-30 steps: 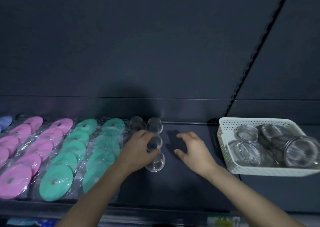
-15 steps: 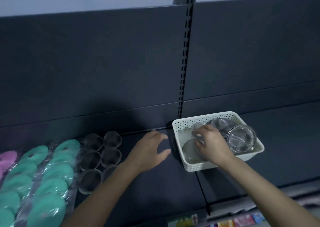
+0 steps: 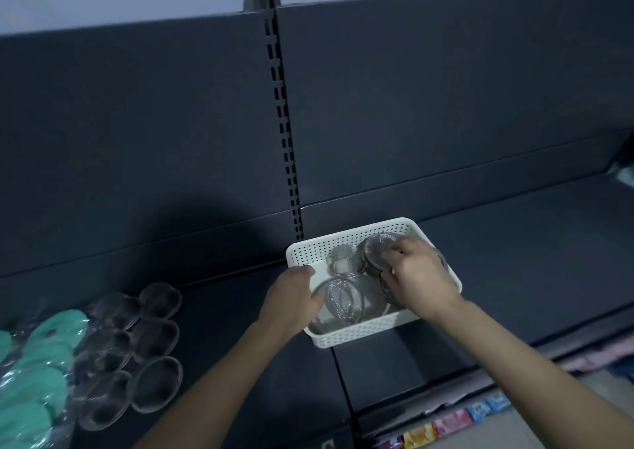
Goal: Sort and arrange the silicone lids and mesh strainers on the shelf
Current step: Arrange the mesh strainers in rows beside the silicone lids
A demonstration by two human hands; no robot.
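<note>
Dark metal shelf [image 3: 514, 277], perforated white basket [image 3: 346, 236]. Right hand [image 3: 418, 280] pinches a round mesh strainer [image 3: 375, 247] inside; left hand [image 3: 291, 294] at the rim, grip unclear.

Forearms extended forward, left grip [image 3: 294, 293] relaxed, right grip [image 3: 419, 278] curled.

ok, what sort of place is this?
Probably a shop aisle: dark gondola shelving with a slotted upright, bagged teal lids laid out in rows, and colourful label strips on the shelf edge below.

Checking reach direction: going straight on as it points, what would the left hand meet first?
Likely the small mesh strainer in the white basket, whose rim the left hand reaches; depth unclear.
</note>
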